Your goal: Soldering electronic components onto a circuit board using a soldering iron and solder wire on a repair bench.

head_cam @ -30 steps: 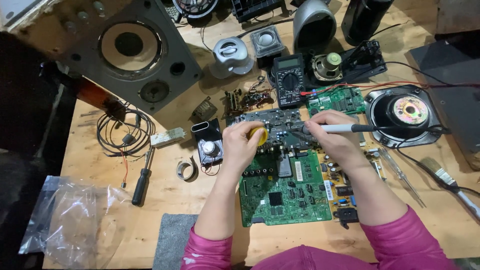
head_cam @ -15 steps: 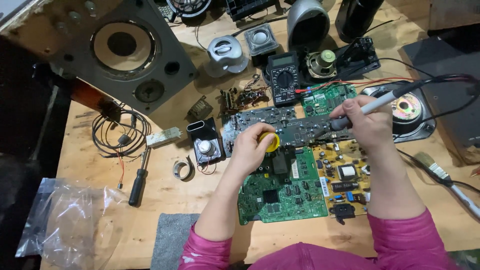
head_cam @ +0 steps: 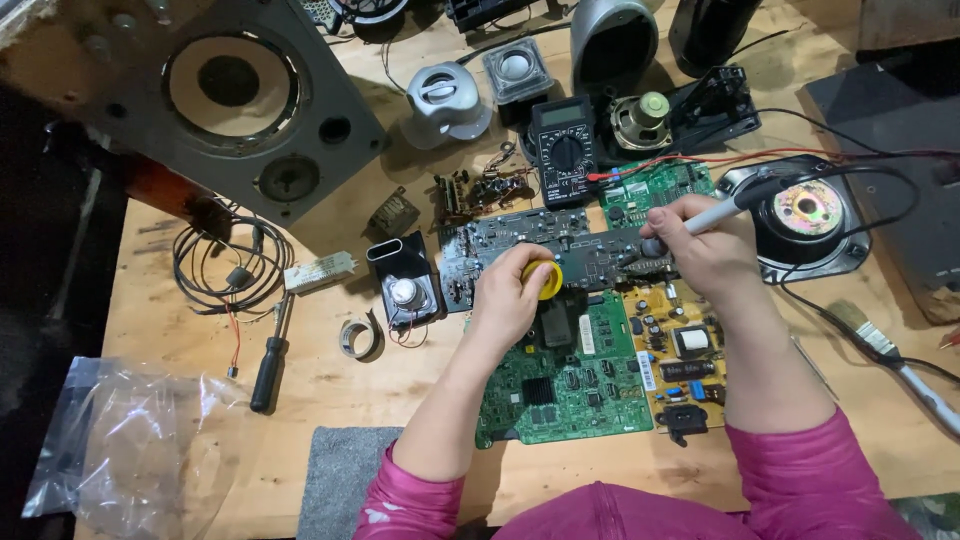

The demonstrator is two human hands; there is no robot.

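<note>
The left hand (head_cam: pixel 508 296) rests on the grey circuit board (head_cam: pixel 560 250), its grip closed around a small yellow spool (head_cam: pixel 549 279) held at the board's lower edge; the right hand (head_cam: pixel 700 245) is closed on a white-handled soldering iron (head_cam: pixel 728 205), whose tip points down at the right part of the same grey board; a dark cord runs from the iron away to the right. Just below the grey board lie a green circuit board (head_cam: pixel 575 390) and a yellow circuit board (head_cam: pixel 680 345), side by side on the wooden table (head_cam: pixel 330 380). Above the grey board sits a black multimeter (head_cam: pixel 563 148); a round loose speaker (head_cam: pixel 805 215) lies just right of the right hand; a large speaker cabinet (head_cam: pixel 230 100) stands at the upper left; a black-handled screwdriver (head_cam: pixel 268 360) and a clear plastic bag (head_cam: pixel 140 450) lie well to the left.
</note>
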